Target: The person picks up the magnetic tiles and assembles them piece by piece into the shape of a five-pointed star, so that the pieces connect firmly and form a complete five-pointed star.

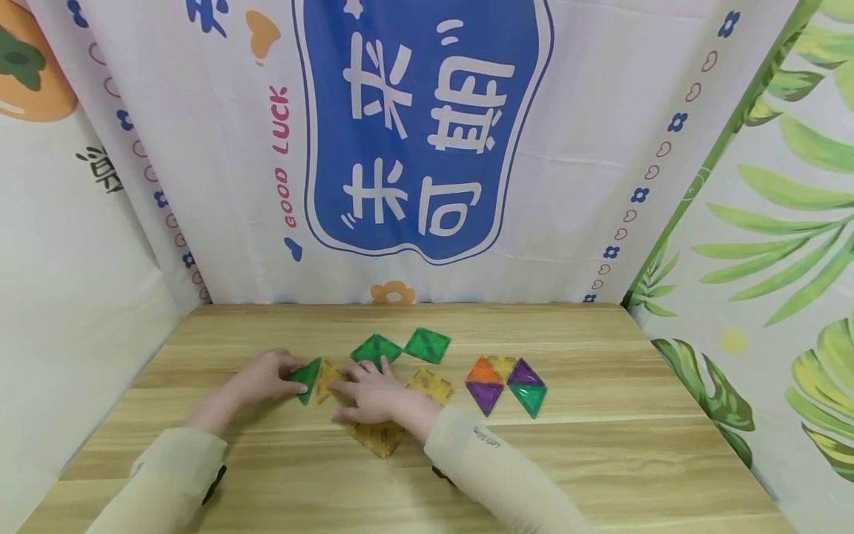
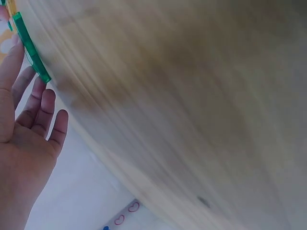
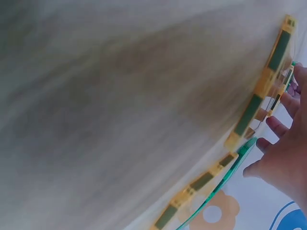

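Observation:
My left hand (image 1: 267, 374) pinches a green triangular magnetic tile (image 1: 308, 377) by its left side, the thumb lying on its face. In the left wrist view this green tile (image 2: 31, 47) shows edge-on at the fingertips. Just to its right lies a yellow triangular magnetic tile (image 1: 325, 380). My right hand (image 1: 375, 394) spreads over the table, its fingertips at the right edge of that yellow tile. Beneath and in front of the right hand is a yellow diamond of tiles (image 1: 380, 439), partly covered. Another yellow diamond (image 1: 430, 384) lies beside the right wrist.
Two green diamonds (image 1: 376, 347) (image 1: 428, 345) lie behind the right hand, corners close together. Farther right sits a group of orange (image 1: 485, 369), yellow (image 1: 502, 366), purple (image 1: 524, 371) and teal (image 1: 528, 399) tiles. Printed cloth (image 1: 574, 222) hangs along the wooden table's (image 1: 600, 460) back edge.

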